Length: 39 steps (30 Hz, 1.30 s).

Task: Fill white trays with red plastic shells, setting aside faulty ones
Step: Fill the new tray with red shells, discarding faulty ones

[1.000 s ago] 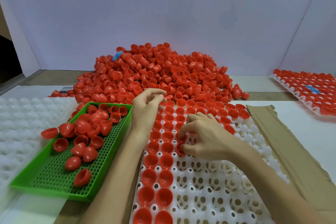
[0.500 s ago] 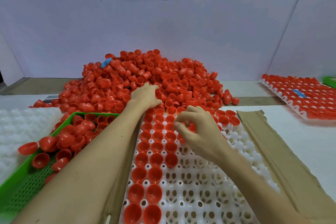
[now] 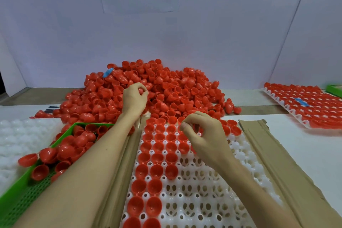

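Step in hand: pick-and-seat, both hands working.

Left hand [image 3: 134, 98]: out at 12 o'clock in the pile [image 3: 185, 89], fingers curled, thumb and fingertips closed round one shell [image 3: 141, 90]. This shell is at the near crest of the pile, not yet lifted clear.

Right hand [image 3: 207, 137]: hovering over the far rows of the tray [image 3: 203, 200], fingers bent, thumb tucked toward the forefinger. Red shows between the fingers, but I cannot tell whether it holds a shell or whether that is a seated shell behind it.

Tray: far rows and the 9 o'clock columns filled, cups facing up. The middle, the near end and the 3 o'clock side are open pockets. Judged well under half done.

Rejects: bin [image 3: 22, 207] at 9 o'clock of the tray, holding loose shells. Full tray [image 3: 292, 112] is set off at 2 o'clock. Cardboard [image 3: 268, 153] lies along the 3 o'clock edge.

Next move (judgement): lift the shell out of the pile and turn it to check the rim and wall. If sound, seat it open side up in the nearest free pocket beside the filled rows. If faulty, it goes to the bin. Watch that neighbouring shells do not come away nested with it.
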### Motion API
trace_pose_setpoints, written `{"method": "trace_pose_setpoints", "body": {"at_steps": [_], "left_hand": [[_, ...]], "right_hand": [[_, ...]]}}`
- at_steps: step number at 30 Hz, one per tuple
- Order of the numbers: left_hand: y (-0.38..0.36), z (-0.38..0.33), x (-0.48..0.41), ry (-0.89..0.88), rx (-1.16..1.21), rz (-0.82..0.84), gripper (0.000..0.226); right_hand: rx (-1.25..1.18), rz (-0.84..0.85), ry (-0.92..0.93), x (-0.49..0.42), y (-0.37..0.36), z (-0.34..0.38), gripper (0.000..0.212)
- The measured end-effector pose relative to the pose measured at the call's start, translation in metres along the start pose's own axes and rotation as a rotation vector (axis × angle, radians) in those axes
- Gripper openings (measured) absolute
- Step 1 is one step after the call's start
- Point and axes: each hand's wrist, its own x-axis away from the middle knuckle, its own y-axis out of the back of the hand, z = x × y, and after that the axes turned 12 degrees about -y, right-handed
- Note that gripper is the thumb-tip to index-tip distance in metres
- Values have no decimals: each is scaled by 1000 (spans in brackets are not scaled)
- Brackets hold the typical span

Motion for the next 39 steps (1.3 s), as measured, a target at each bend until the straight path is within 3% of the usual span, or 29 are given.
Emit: {"method": "trace_pose_setpoints", "body": {"at_steps": [3,6,11,15,17,21,26,31,39], "left_hand": [[11,-18,5,85,235,-163,8],[21,-39,18,247,572,-203,8],[52,-69,56,426,1135,-1,6],[64,-81,80,344,1186,272,9],[68,-84,85,308,1224,371,8],[70,-80,94,259,1299,469,14],[69,-74,108,177,1369,538,43],[66,-77,114,170,1348,538,27],[66,-74,116,228,1428,540,32]], "right_hand": [[-47,-79,-22,-2,2,1,23],[-107,-127,-60,-2,5,3,24],[-250,-76,-103,-1,7,6,8],[-385,41,-176,-1,6,6,56],[-410,108,-186,0,6,7,67],[-547,270,-105,1,5,10,45],[-628,264,-61,4,1,15,27],[-639,267,-58,7,3,17,26],[-605,203,-77,5,9,19,19]]}}
